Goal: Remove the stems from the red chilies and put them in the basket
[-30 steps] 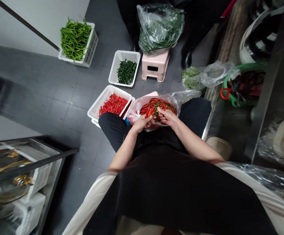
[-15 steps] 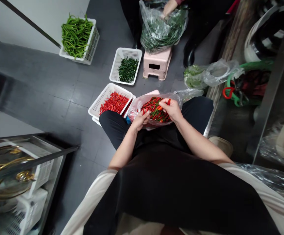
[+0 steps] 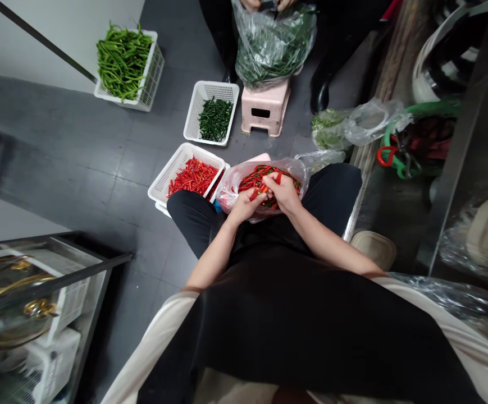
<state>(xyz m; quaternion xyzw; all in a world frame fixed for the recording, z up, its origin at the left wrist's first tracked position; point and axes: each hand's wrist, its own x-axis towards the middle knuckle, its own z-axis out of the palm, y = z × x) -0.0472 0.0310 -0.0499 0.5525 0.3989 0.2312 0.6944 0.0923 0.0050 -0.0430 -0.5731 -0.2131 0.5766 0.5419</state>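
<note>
Between my knees lies an open clear plastic bag (image 3: 227,193) full of red chilies with green stems (image 3: 250,178). Over it, my left hand (image 3: 246,205) is closed on red chilies. My right hand (image 3: 282,192) is closed too, with a red chili showing between its fingers, and its fingertips meet those of my left hand. To the left, beside my knee, a white basket (image 3: 163,178) contains red chilies (image 3: 193,177). Beyond it another white basket (image 3: 191,115) has small dark green chilies (image 3: 215,119) in it.
A person's hands (image 3: 286,4) are at a bag of green chilies (image 3: 273,50) on a pink stool (image 3: 264,106). Long green peppers (image 3: 123,62) fill a basket at the upper left. Red-handled scissors (image 3: 386,156) lie by a green basket (image 3: 399,168) at right. A metal rack (image 3: 100,269) stands lower left.
My two hands have come together over the bag, the right one moving left. The other person now has both hands at the top of their bag. The whole view has shifted slightly.
</note>
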